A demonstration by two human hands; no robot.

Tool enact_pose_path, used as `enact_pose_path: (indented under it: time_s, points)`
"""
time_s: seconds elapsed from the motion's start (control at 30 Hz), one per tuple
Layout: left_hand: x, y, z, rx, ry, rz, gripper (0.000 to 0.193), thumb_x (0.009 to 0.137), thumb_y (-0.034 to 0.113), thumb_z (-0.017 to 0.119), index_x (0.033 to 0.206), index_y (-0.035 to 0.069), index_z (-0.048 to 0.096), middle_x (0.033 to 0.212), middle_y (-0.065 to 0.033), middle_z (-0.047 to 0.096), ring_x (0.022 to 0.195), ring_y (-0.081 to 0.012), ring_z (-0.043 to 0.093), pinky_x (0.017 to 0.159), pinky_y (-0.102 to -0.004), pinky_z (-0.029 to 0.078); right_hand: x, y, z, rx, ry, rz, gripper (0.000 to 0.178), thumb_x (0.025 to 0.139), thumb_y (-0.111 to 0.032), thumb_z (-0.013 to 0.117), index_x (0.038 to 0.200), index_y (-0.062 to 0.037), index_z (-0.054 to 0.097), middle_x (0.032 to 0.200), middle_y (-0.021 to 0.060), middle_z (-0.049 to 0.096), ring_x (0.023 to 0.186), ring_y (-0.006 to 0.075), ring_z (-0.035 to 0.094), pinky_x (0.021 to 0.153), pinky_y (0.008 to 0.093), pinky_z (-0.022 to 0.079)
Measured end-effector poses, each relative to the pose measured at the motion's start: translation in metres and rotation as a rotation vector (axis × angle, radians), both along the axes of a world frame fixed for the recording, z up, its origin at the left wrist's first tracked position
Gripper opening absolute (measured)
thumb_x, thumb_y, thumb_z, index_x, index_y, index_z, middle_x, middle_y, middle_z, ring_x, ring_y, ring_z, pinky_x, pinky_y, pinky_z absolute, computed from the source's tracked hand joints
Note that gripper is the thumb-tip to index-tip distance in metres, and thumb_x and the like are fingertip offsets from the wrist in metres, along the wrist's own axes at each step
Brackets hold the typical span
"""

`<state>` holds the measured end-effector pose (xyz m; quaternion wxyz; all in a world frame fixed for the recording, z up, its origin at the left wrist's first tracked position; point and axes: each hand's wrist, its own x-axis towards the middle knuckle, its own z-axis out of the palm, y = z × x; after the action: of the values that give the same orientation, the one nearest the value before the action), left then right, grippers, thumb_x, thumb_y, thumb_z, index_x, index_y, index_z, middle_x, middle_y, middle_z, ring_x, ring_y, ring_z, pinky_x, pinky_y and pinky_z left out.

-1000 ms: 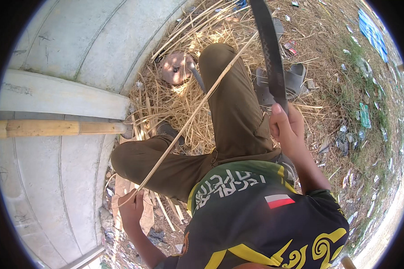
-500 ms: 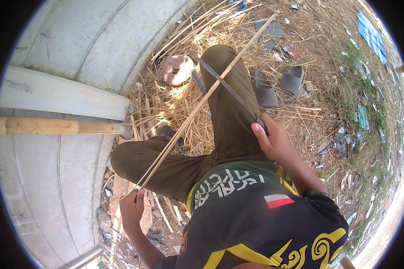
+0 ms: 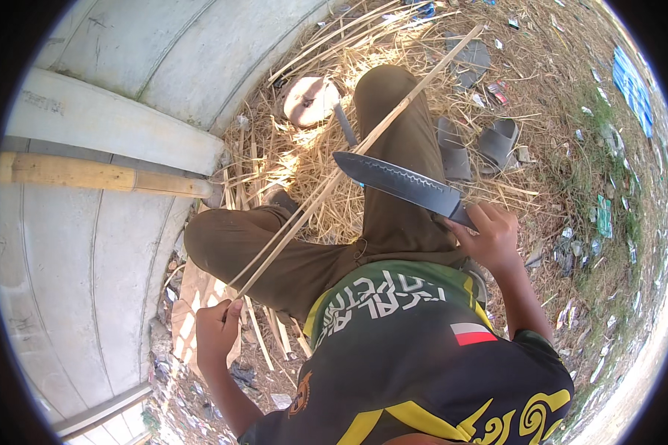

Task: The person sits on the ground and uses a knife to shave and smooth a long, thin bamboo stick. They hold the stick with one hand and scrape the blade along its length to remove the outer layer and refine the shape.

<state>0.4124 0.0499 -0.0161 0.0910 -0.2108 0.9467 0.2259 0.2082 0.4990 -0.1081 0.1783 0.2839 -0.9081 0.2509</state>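
My left hand [image 3: 215,328], at the lower left, pinches the near end of a long pale bamboo strip [image 3: 393,115]. That strip runs diagonally up across my legs and is split into two thin lengths on the near side. My right hand [image 3: 490,233] is closed around the handle of a large knife [image 3: 401,180]. Its dark blade, broad face showing, points left with the tip over the strip near the split; whether they touch I cannot tell.
Straw-like shavings [image 3: 326,215] cover the ground around my legs. A round block [image 3: 309,101] sits beyond my left knee, near more strips [image 3: 334,41]. Grey sandals [image 3: 495,144] lie right of my right leg. A concrete wall [image 3: 59,259] and bamboo pole [image 3: 96,176] stand left.
The knife has turned from nearly edge-on to showing its broad face, and its tip has drawn back toward me. My left hand still pinches the strip. The whole view has shifted slightly.
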Motion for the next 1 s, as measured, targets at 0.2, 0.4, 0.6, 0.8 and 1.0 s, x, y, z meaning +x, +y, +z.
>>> enact_pose_path:
  time_s: [0.2, 0.4, 0.6, 0.8, 1.0]
  points:
    - [0.006, 0.006, 0.004, 0.021, -0.031, 0.041, 0.058, 0.099, 0.042, 0.06, 0.066, -0.004, 0.05, 0.049, -0.0105, 0.037, 0.049, -0.0181, 0.031, 0.048, -0.0381, 0.031, 0.008, -0.003, 0.0, -0.053, -0.054, 0.198, 0.036, 0.073, -0.031, 0.084, 0.072, -0.0067, 0.058, 0.061, 0.0063, 0.051, 0.049, 0.0243, 0.055, 0.046, 0.0361, 0.042]
    - [0.009, 0.014, -0.002, -0.096, 0.024, -0.002, 0.051, 0.098, 0.038, 0.061, 0.069, -0.003, 0.054, 0.052, -0.0146, 0.045, 0.046, -0.0289, 0.041, 0.05, -0.0409, 0.034, 0.015, -0.012, -0.011, -0.032, -0.059, 0.001, 0.036, 0.075, -0.029, 0.083, 0.073, -0.0051, 0.057, 0.065, 0.0087, 0.054, 0.054, 0.0287, 0.056, 0.051, 0.038, 0.043]
    - [0.017, 0.018, -0.004, -0.277, 0.193, -0.117, 0.038, 0.091, 0.022, 0.07, 0.066, 0.001, 0.051, 0.054, -0.0151, 0.05, 0.046, -0.0334, 0.048, 0.047, -0.0411, 0.035, -0.007, -0.046, 0.009, 0.052, 0.095, 0.224, 0.038, 0.081, -0.035, 0.078, 0.078, -0.0079, 0.052, 0.07, 0.0065, 0.052, 0.057, 0.024, 0.06, 0.048, 0.0361, 0.046]
    - [0.029, 0.025, -0.03, -0.33, 0.305, -0.18, 0.037, 0.089, 0.018, 0.069, 0.064, 0.003, 0.048, 0.053, -0.0137, 0.049, 0.044, -0.0336, 0.047, 0.044, -0.0415, 0.035, -0.036, -0.053, -0.001, 0.104, 0.143, 0.279, 0.04, 0.084, -0.039, 0.075, 0.077, -0.0088, 0.049, 0.069, 0.0055, 0.05, 0.058, 0.0234, 0.06, 0.05, 0.0361, 0.047]
    - [0.034, 0.042, -0.045, -0.295, 0.312, -0.208, 0.04, 0.092, 0.026, 0.069, 0.066, 0.005, 0.048, 0.052, -0.0134, 0.047, 0.044, -0.0337, 0.048, 0.044, -0.0415, 0.036, -0.065, -0.039, -0.017, 0.04, 0.128, -0.206, 0.039, 0.091, -0.038, 0.071, 0.076, -0.0082, 0.05, 0.064, 0.0087, 0.057, 0.05, 0.0283, 0.059, 0.044, 0.0389, 0.045]
